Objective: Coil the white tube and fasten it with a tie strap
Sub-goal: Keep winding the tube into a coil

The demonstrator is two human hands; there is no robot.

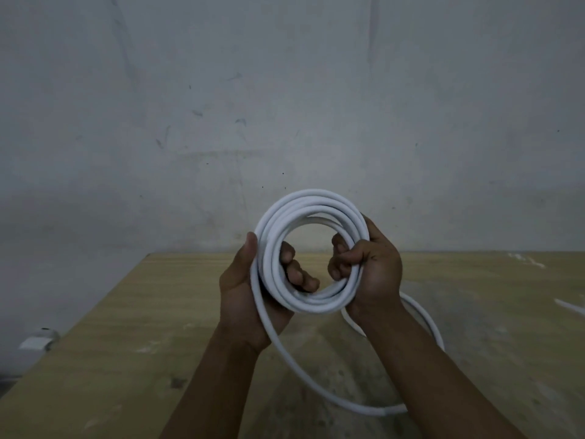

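Both hands are gripping the tube (pixel 311 202), coiled and held up at frame centre above the desk (pixel 126 343). The left hand (pixel 250 289) is wrapping the coil's left side, and the right hand (pixel 370 274) is curling round its right. Slack is trailing toward the lower right. It's looking light, smooth and springy, likely wanting to unwind. Best pinching all turns together at the fastening spot.

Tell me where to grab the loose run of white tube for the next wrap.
Grip the loose run just below the left hand, where it leaves the coil. Come from the right with the right hand: there it hangs free above the table.
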